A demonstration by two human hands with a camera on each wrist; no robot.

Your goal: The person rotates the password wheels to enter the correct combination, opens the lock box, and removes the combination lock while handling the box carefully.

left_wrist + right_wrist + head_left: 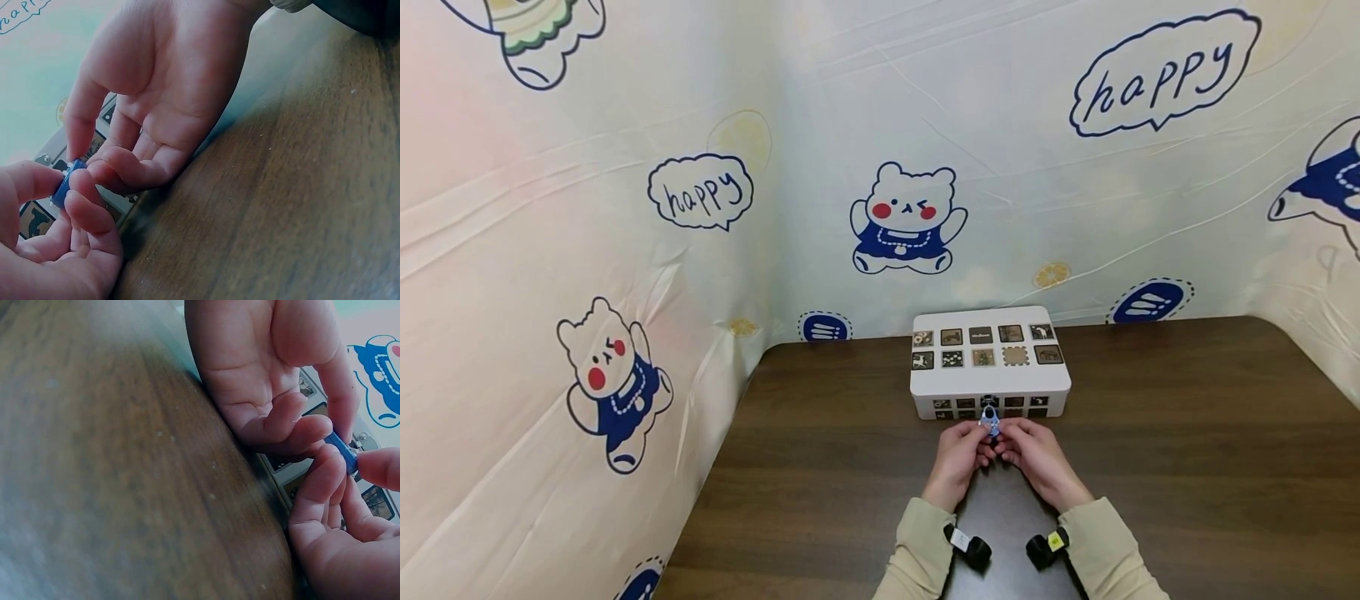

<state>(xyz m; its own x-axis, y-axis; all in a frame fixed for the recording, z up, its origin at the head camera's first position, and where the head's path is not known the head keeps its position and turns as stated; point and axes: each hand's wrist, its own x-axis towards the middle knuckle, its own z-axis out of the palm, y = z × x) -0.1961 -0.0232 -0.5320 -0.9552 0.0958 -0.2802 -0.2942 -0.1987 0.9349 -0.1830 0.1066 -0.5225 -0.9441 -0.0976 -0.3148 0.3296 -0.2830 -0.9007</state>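
Your left hand [955, 460] and right hand [1039, 458] both pinch the small blue lock [992, 424], between them toward 12 o'clock, at the front of the white box [955, 385]. Long axis roughly 12-to-6; neither hand looks nearer.

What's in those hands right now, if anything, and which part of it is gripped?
A small blue lock-like item: the left hand pinches its left side, the right hand its right side, thumb against fingers.
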